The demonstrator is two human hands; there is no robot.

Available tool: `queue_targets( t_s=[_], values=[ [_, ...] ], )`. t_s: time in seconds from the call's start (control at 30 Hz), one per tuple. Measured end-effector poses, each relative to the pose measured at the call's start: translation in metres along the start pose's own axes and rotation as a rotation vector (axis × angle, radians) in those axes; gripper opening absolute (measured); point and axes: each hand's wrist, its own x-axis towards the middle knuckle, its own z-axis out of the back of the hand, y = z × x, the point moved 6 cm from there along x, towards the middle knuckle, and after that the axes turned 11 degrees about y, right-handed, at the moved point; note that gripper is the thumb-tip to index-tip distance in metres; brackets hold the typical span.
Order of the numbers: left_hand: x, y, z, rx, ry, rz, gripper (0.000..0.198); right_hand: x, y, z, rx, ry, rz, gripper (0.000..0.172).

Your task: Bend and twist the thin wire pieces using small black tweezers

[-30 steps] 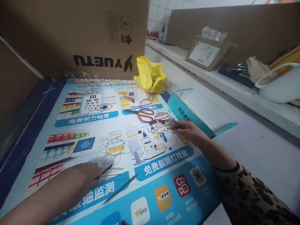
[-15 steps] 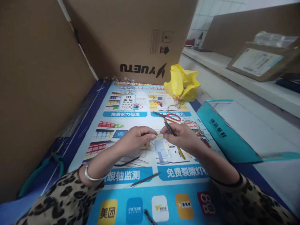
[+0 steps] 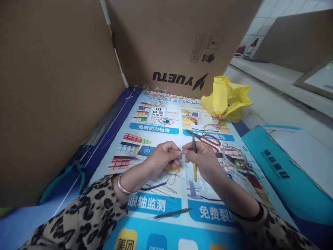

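- Pinching thumb to fingers, the left hand (image 3: 167, 157) sits fingertip-close to the right hand (image 3: 201, 158); anything in its grip is too small to tell.
- Curled closed, the right hand holds a yellow-handled tool (image 3: 195, 171), dark end pointing away.
- Thin wires (image 3: 166, 187) lie on the printed sheet (image 3: 145, 225) beneath the left hand.
- Red-handled scissors (image 3: 201, 137) lie just beyond the right hand.
- Farther out sit a yellow bag (image 3: 226, 99) and, rightward, a teal box (image 3: 273, 163).

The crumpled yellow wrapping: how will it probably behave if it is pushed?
The yellow wrapping would probably crumple easily, since its sides look thin and creased. It seems unlikely to roll, given its jagged shape. Strands at its base might drag along.
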Motion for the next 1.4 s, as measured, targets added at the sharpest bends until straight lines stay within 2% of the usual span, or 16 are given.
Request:
queue_targets(
  t_s=[0.1, 0.27, 0.4, 0.5, 0.57, 0.67, 0.77, 0.87, 0.9, 1.0, 1.13, 1.4],
  values=[
    [-0.001, 0.004, 0.000, -0.035, -0.018, 0.026, 0.025, 0.000, -0.007, -0.002, 0.094, 0.003, -0.022, 0.020],
    [-0.003, 0.007, 0.000, -0.073, -0.009, 0.070, 0.022, -0.001, -0.016, 0.000, 0.239, 0.090, -0.096, 0.026],
    [-0.001, 0.008, 0.000, -0.062, 0.028, 0.089, 0.020, -0.001, -0.020, 0.004, 0.211, 0.127, -0.112, 0.026],
    [0.000, 0.003, 0.001, 0.011, 0.043, 0.117, 0.020, 0.003, -0.017, 0.012, 0.102, 0.112, -0.082, 0.025],
    [-0.001, -0.006, 0.005, 0.163, 0.043, 0.128, 0.018, 0.006, -0.011, 0.024, -0.050, 0.063, -0.071, 0.024],
    [-0.009, -0.031, 0.012, 0.588, 0.076, 0.115, 0.015, 0.010, -0.003, 0.044, -0.334, 0.024, -0.069, 0.019],
    [-0.024, -0.046, 0.013, 1.035, 0.234, 0.161, 0.016, 0.014, -0.002, 0.060, -0.642, 0.029, -0.115, 0.014],
    [-0.043, -0.046, 0.008, 1.311, 0.443, 0.193, 0.019, 0.018, -0.007, 0.065, -0.848, 0.089, -0.190, 0.013],
    [-0.049, -0.043, 0.007, 1.373, 0.480, 0.217, 0.018, 0.019, -0.008, 0.064, -0.888, 0.111, -0.201, 0.012],
    [-0.060, -0.031, 0.008, 1.597, 0.486, 0.306, 0.015, 0.021, -0.009, 0.063, -0.933, 0.154, -0.213, 0.012],
    [-0.064, -0.020, 0.006, 1.771, 0.471, 0.318, 0.012, 0.021, -0.009, 0.066, -0.967, 0.201, -0.222, 0.011],
    [-0.063, -0.013, 0.014, 1.769, 0.444, 0.345, 0.009, 0.019, -0.003, 0.074, -1.051, 0.271, -0.226, 0.008]
  ],
)
